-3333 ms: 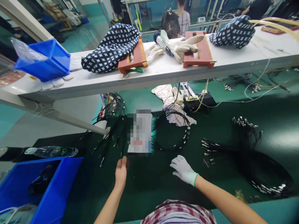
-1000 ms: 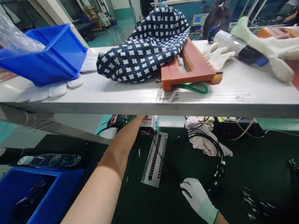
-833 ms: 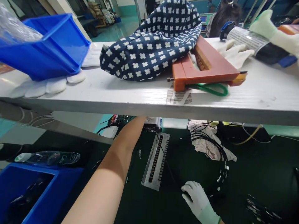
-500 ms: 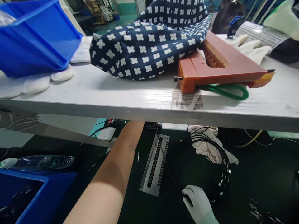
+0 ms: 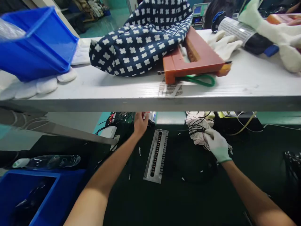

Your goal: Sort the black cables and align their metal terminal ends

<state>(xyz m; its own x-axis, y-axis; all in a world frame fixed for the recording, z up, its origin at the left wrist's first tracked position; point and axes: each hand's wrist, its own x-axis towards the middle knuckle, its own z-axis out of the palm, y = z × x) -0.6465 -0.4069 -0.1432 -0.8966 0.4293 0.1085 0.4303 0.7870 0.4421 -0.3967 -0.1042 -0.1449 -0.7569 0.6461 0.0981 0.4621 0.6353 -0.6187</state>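
My bare left hand [image 5: 141, 124] reaches under the shelf edge, its fingers curled together beside a small box with a blue and white label [image 5: 153, 117]. What they pinch is hidden. My right hand [image 5: 217, 144], in a white glove, is closed on a bundle of black cables [image 5: 197, 128] that lies over a crumpled pale cloth [image 5: 199, 140]. Between my hands a slotted metal plate [image 5: 148, 172] with a dark toothed row rests on the black work surface.
Across the front runs a white shelf [image 5: 113, 89] bearing a blue bin [image 5: 47, 47], patterned fabric [image 5: 136, 50], a reddish-brown frame tool [image 5: 195, 67] and gloves. Lower left, a plastic bottle [image 5: 51, 161] lies by another blue bin [image 5: 56, 188]. Small metal bits are scattered near the plate.
My right hand has moved from the near side of the surface up to the cables at the cloth. The left hand has come into sight below the shelf edge. The view has shifted.
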